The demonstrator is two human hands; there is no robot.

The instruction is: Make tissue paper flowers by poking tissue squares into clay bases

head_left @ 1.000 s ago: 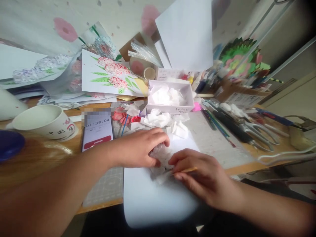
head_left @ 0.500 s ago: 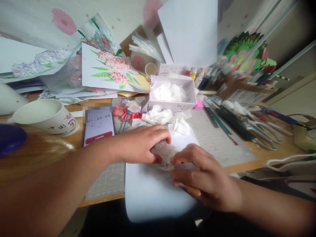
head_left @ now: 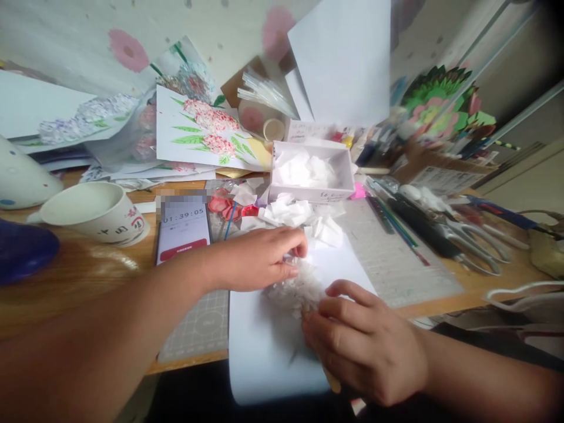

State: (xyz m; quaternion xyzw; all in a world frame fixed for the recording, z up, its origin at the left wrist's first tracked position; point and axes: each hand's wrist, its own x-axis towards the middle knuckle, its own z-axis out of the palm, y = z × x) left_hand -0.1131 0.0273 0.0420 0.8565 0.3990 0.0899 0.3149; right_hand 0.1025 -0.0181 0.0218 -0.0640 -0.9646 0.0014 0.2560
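Observation:
My left hand [head_left: 259, 258] rests on a white sheet of paper [head_left: 273, 346], its fingers curled and pinching a small white tissue piece at the top of a cluster of crumpled white tissue bits [head_left: 294, 289]. My right hand [head_left: 361, 343] lies just below and right of the cluster, fingers bent, closed around a thin wooden stick [head_left: 331, 380] whose end shows under the palm. Its fingertips touch the cluster's lower edge. Loose folded tissue squares [head_left: 304, 217] lie just beyond my left hand.
A white box [head_left: 343, 191] of tissue pieces stands behind the squares. A phone [head_left: 183, 226] showing a timer lies left, beside a white cup [head_left: 94, 211]. Scissors [head_left: 467, 238] and pens lie right. Flower artworks [head_left: 207, 129] lean at the back. A grey cutting mat [head_left: 198, 323] lies under the sheet.
My right hand has slid down and toward me, turning the stick so its tip no longer points right. My left hand shifted slightly up, uncovering more of the tissue cluster.

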